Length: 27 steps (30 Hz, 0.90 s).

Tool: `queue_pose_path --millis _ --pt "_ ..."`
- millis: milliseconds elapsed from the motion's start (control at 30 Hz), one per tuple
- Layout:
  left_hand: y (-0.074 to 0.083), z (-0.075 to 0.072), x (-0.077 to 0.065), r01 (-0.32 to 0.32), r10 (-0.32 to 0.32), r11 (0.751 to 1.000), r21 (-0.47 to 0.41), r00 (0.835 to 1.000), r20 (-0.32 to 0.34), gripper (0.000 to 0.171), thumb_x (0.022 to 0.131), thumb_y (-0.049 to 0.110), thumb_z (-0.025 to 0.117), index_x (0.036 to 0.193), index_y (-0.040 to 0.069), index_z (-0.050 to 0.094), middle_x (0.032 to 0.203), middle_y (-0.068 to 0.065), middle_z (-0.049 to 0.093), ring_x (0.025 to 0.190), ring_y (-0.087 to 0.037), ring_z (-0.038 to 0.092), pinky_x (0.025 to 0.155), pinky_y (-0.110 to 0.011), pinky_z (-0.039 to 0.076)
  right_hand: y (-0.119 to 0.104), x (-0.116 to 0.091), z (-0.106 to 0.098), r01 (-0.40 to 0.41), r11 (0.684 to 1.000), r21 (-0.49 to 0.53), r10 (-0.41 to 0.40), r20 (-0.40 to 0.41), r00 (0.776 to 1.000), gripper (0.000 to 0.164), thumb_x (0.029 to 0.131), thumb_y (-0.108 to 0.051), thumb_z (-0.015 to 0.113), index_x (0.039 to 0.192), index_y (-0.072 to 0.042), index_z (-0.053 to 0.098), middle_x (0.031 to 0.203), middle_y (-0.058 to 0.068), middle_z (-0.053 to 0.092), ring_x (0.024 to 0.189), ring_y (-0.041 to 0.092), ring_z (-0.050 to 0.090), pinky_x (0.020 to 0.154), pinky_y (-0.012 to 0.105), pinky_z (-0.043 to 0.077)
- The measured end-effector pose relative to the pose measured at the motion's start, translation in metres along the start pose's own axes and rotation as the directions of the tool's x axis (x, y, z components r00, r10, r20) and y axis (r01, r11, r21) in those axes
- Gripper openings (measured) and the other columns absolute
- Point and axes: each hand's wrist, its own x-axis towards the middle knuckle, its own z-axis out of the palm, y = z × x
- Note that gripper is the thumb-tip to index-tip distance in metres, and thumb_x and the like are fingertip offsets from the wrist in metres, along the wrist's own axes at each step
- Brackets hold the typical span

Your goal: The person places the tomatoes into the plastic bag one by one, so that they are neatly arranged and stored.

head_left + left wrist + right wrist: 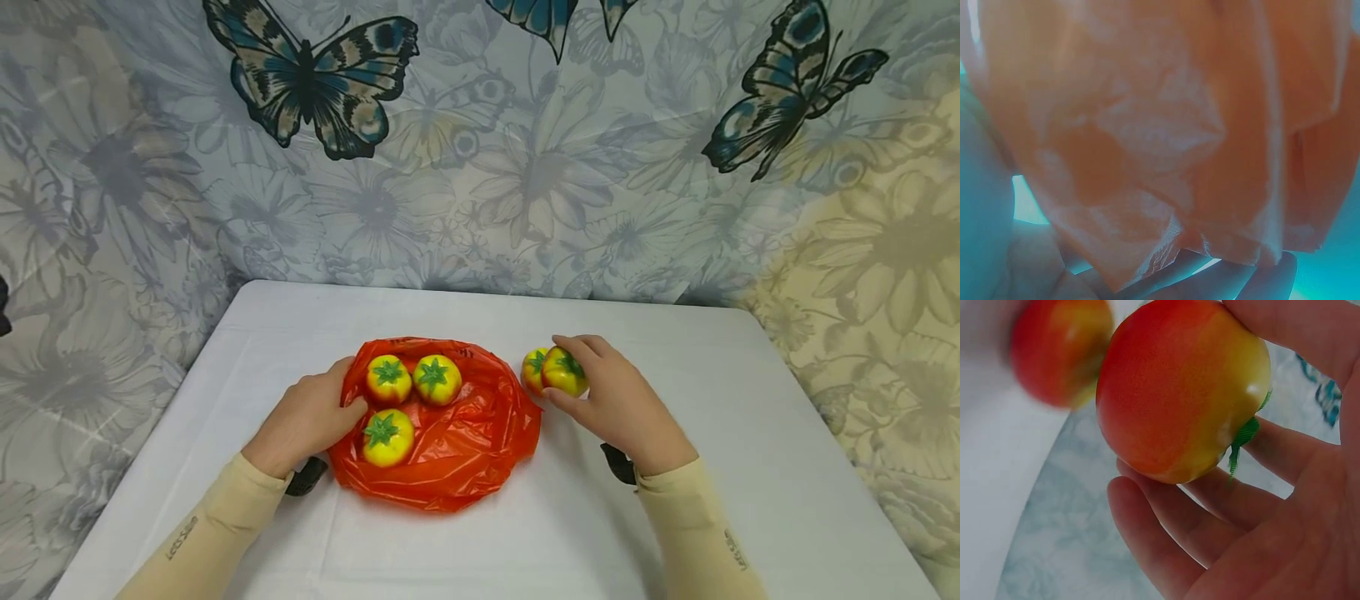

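My left hand point(311, 418) grips the left edge of a red plastic bag point(472, 442), thumb on top. In the left wrist view the bag point(1166, 144) fills most of the picture, with fingers behind its lower edge. Inside the bag's left half sit three red-yellow toy tomatoes point(388, 437) with green leafy tops. Just right of the bag, my right hand point(622, 404) holds another tomato point(1179, 394) between thumb and fingers. Beside that one, on its left, is one more tomato point(532, 371), also seen blurred in the right wrist view.
A white-covered table point(750, 467) carries everything. Behind it hangs a grey floral backdrop point(525, 208) with large butterflies. Dark wrist devices point(618, 462) show under both wrists.
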Motion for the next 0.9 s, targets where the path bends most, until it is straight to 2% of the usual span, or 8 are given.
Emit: queue_pose_path --millis 367,500,900 --pt "-0.001 -0.001 0.001 0.015 -0.015 1.0 -0.022 1.0 0.012 0.067 0.102 0.026 0.06 0.162 0.001 0.042 0.136 -0.022 0.073 0.098 -0.025 0.075 0.088 -0.05 0.066 -0.055 0.005 0.019 0.134 0.991 -0.003 -0.134 0.021 0.991 0.074 0.092 -0.039 0.087 0.155 -0.016 0.057 0.145 0.007 0.062 0.126 0.027 0.065 0.105 0.049 0.061" --pt "-0.002 -0.001 0.0 0.018 -0.018 1.0 -0.022 1.0 0.013 0.067 0.102 0.026 0.06 0.162 0.001 0.042 0.137 -0.022 0.072 0.101 -0.026 0.076 0.09 -0.051 0.066 -0.072 0.007 0.028 0.176 0.984 0.003 -0.176 0.049 0.983 0.073 0.092 -0.04 0.086 0.155 -0.017 0.058 0.144 0.006 0.063 0.126 0.025 0.066 0.104 0.046 0.062" --pt "-0.002 0.0 0.001 0.005 -0.005 1.0 -0.023 1.0 0.011 0.067 0.101 0.027 0.06 0.161 0.001 0.043 0.137 -0.021 0.073 0.103 -0.028 0.076 0.09 -0.053 0.066 -0.102 0.007 0.053 0.252 0.967 -0.033 -0.246 0.13 0.961 0.073 0.092 -0.046 0.085 0.155 -0.02 0.059 0.143 0.004 0.063 0.122 0.018 0.067 0.104 0.039 0.062"
